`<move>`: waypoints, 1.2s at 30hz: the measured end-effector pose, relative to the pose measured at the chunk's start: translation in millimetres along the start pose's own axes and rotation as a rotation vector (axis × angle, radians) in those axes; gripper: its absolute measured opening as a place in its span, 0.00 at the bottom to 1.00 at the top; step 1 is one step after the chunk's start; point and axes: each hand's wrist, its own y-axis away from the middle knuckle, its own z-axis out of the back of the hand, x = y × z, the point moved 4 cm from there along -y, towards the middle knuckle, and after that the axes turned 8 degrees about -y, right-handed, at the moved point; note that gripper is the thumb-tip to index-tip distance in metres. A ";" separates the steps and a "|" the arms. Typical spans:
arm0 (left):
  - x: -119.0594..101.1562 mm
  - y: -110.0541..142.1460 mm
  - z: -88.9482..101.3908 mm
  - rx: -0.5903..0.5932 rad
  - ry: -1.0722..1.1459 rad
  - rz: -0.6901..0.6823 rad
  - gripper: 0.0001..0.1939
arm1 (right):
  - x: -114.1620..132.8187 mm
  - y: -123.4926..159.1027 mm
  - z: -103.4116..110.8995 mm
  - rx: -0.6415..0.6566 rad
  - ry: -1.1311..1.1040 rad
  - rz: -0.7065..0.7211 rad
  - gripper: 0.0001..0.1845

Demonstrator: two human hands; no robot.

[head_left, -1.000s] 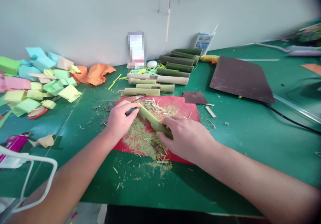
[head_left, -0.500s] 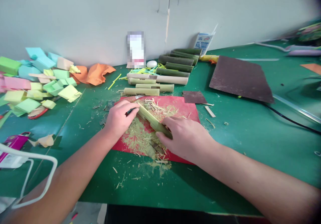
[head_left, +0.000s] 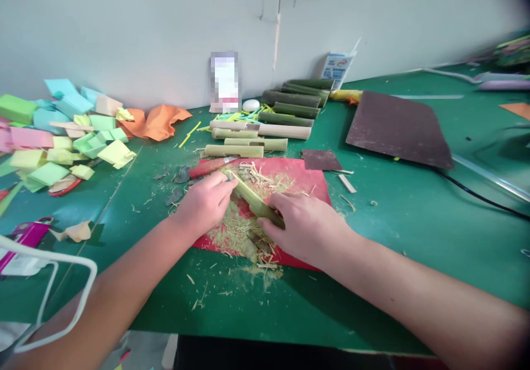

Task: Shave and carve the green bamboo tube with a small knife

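A pale green bamboo tube [head_left: 253, 197], notched along its side, lies at a slant over the red mat [head_left: 314, 185]. My right hand [head_left: 304, 223] is wrapped round its near end. At the far end, my left hand [head_left: 207, 201] is closed with its fingertips against the tube. Something small may be pinched there, but the fingers hide it. Just beyond my left hand rests a knife with a red handle [head_left: 207, 168]. Shavings and fine dust [head_left: 236, 229] cover much of the mat under the tube.
Several cut bamboo tubes [head_left: 265, 151] lie in rows behind the mat. A small dark sheet [head_left: 321, 160] and a large dark sheet [head_left: 397, 130] are to the right. Folded coloured papers [head_left: 49, 174] pile up at the left. A blurred-out phone-like panel [head_left: 224, 83] leans on the wall.
My left hand has shifted slightly right and nearer, uncovering the knife's red handle. The dark thing between its thumb and finger no longer shows. My right hand and the tube stay nearly in place.
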 end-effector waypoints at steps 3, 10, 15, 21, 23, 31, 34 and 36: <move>1.3 2.8 -1.0 -0.008 -0.085 -0.024 0.15 | 1.4 0.9 0.3 -0.006 -0.007 0.019 0.11; -2.6 3.0 -4.8 -0.040 -0.046 -0.044 0.15 | 1.4 0.6 0.3 -0.008 0.008 0.019 0.11; -2.0 3.8 -4.1 -0.082 -0.027 -0.014 0.14 | 1.2 -0.1 -0.6 -0.015 0.009 0.016 0.11; 2.4 3.9 -4.2 -0.095 -0.007 0.011 0.14 | 2.1 0.5 0.3 -0.008 0.008 0.011 0.12; 3.6 3.3 -4.3 -0.094 -0.005 0.025 0.14 | 2.6 0.6 0.6 0.002 0.009 0.006 0.12; 15.3 -0.6 -3.8 -0.143 0.109 0.076 0.11 | 2.2 0.4 -0.5 0.011 -0.001 -0.008 0.12; 17.9 -0.8 -3.9 -0.130 0.169 0.070 0.11 | 2.2 0.2 -0.7 0.012 -0.016 -0.007 0.11; 19.5 -0.9 -3.2 -0.147 0.174 0.073 0.11 | 2.0 0.5 -0.5 0.012 -0.024 -0.009 0.11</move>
